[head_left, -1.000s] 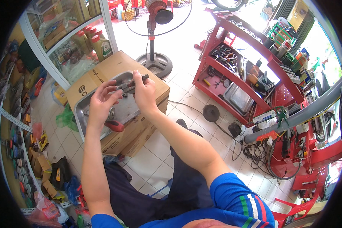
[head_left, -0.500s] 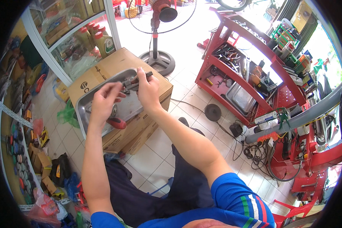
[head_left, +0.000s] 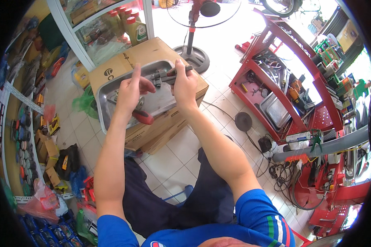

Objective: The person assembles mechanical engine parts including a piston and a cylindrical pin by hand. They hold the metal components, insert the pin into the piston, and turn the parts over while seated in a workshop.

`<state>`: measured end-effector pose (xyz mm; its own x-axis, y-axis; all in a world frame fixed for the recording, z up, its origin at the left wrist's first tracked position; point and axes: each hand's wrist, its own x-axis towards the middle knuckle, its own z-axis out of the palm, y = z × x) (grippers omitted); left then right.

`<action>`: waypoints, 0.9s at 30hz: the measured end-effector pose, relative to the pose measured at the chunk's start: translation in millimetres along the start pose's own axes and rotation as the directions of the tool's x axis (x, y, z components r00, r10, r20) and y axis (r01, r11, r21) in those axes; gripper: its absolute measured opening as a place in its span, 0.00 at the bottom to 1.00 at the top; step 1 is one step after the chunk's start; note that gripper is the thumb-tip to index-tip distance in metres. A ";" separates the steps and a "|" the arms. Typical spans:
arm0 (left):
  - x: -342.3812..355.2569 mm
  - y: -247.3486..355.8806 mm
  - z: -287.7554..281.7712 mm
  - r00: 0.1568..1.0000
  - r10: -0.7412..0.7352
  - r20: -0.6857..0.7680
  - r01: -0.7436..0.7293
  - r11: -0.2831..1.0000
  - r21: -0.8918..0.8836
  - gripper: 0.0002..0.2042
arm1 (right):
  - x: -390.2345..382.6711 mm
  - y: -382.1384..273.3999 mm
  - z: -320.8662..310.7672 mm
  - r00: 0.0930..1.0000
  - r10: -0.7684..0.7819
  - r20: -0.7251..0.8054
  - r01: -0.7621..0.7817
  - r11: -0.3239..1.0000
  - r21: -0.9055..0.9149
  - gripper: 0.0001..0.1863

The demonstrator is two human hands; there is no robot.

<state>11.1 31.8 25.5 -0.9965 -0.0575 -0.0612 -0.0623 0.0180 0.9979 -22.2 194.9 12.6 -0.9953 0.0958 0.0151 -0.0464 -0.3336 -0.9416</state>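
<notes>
Apparently mid-handling, the dark metal part (head_left: 162, 77) is over the metal tray (head_left: 163, 98) on the carton (head_left: 146, 47), clasped in the right hand's (head_left: 184, 87) grip; the left hand (head_left: 132, 89) spreads loosely just beside it; steadying it calls for a firm right clasp.

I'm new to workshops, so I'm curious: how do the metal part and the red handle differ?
The metal part is dark gray; the handle is red. The right hand grips the metal part, while the handle rests at the near edge of the tray.

Tray (head_left: 164, 99) on carton (head_left: 132, 52), fan (head_left: 191, 39) behind, cart (head_left: 255, 97) right.
</notes>
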 end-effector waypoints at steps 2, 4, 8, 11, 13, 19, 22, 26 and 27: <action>-4.4 3.1 5.5 0.999 0.034 -0.036 -0.034 0.999 0.009 0.21 | -0.9 -1.3 1.6 1.000 0.008 0.009 -0.008 1.000 0.001 0.24; -8.2 6.2 15.8 0.987 0.146 -0.068 -0.143 0.989 0.039 0.21 | 0.0 -2.6 0.1 1.000 -0.009 -0.008 0.008 1.000 -0.016 0.24; -4.0 2.2 7.0 0.997 0.076 0.003 -0.076 0.997 -0.019 0.17 | 0.1 -2.7 0.3 1.000 -0.010 -0.003 0.010 1.000 -0.007 0.24; -5.4 2.2 9.0 0.989 0.145 0.004 -0.145 0.989 0.016 0.18 | 2.1 -0.5 -0.3 1.000 -0.008 -0.014 0.008 1.000 0.000 0.24; -11.6 9.7 17.3 0.967 0.253 -0.040 -0.254 0.966 -0.045 0.19 | 4.7 1.0 -0.5 0.999 -0.001 -0.041 0.001 1.000 0.005 0.23; -0.7 0.2 1.6 0.996 -0.014 0.089 0.010 0.999 0.042 0.22 | -1.0 -2.5 2.3 1.000 0.013 -0.022 -0.013 1.000 0.005 0.24; -12.2 5.4 15.8 0.955 0.295 0.018 -0.295 0.956 0.003 0.23 | 2.0 -4.3 -1.2 0.999 0.033 -0.038 -0.033 0.999 0.004 0.24; -7.8 6.1 5.2 0.997 0.077 0.014 -0.076 0.996 -0.045 0.20 | -0.3 -4.1 -0.9 0.999 0.038 -0.020 -0.039 0.999 -0.025 0.23; -4.2 4.6 1.9 1.000 0.018 0.024 -0.017 0.999 -0.050 0.19 | -1.2 -5.1 0.1 0.999 0.041 -0.022 -0.042 0.999 -0.026 0.23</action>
<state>14.9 34.0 30.3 -0.9985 -0.0328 -0.0437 -0.0427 -0.0311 0.9986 -20.9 196.4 17.4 -0.9942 0.1026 -0.0311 -0.0026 -0.3127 -0.9498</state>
